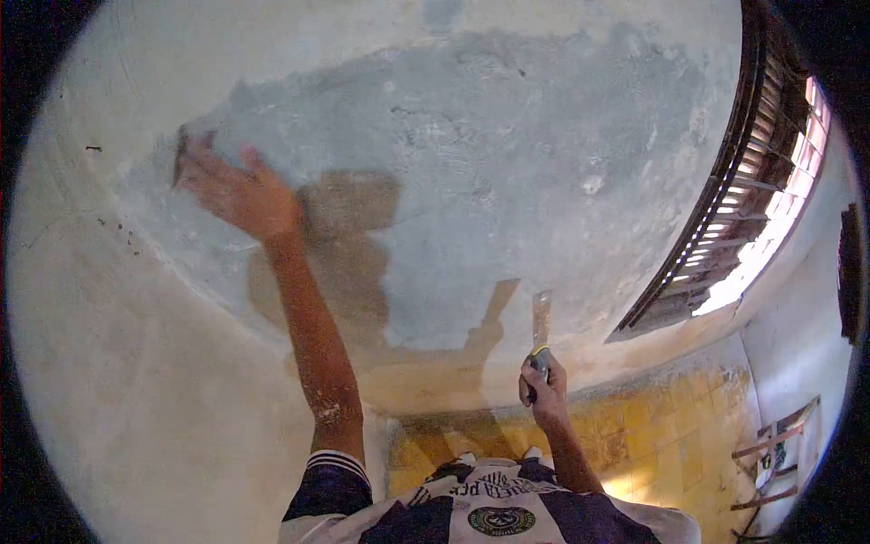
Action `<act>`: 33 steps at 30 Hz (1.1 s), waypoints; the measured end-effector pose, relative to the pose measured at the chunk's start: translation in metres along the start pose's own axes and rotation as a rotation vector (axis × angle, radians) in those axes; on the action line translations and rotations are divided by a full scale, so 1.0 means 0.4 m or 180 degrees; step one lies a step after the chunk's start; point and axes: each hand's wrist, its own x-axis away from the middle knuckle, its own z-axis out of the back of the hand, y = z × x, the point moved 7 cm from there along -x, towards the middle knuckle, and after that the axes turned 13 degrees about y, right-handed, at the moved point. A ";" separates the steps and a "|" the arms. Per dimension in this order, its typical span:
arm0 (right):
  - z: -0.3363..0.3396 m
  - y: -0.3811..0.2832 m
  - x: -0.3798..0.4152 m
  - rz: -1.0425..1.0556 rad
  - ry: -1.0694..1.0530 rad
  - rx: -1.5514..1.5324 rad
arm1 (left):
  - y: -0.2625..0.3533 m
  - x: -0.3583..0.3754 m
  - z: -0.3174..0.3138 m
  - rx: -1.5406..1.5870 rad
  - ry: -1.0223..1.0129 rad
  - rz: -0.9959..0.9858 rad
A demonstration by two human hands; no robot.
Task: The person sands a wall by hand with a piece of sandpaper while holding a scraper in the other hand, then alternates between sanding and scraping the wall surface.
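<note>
My left hand (237, 189) is raised to the wall at the upper left, its fingers wrapped round a dark, flat piece (180, 156) that touches the edge of a grey patch (507, 154). Motion blurs the fingers and the piece. Lower right of centre, my right hand (544, 385) grips the dark handle of a putty knife (542, 319), with its stained metal blade pointing up. The blade appears in front of the wall, below the patch. Shadows of my arm and of the knife fall on the wall.
A slatted window (725, 195) with dark edges curves along the right. Yellowish floor tiles (643, 435) lie below. A wooden frame or ladder (775, 453) stands at the lower right, and a dark object (849, 272) is at the far right edge.
</note>
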 end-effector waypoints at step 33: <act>0.477 -0.229 -0.204 0.0420 -0.0202 0.0039 | 0.885 0.378 -0.055 0.0671 -0.2349 -0.1128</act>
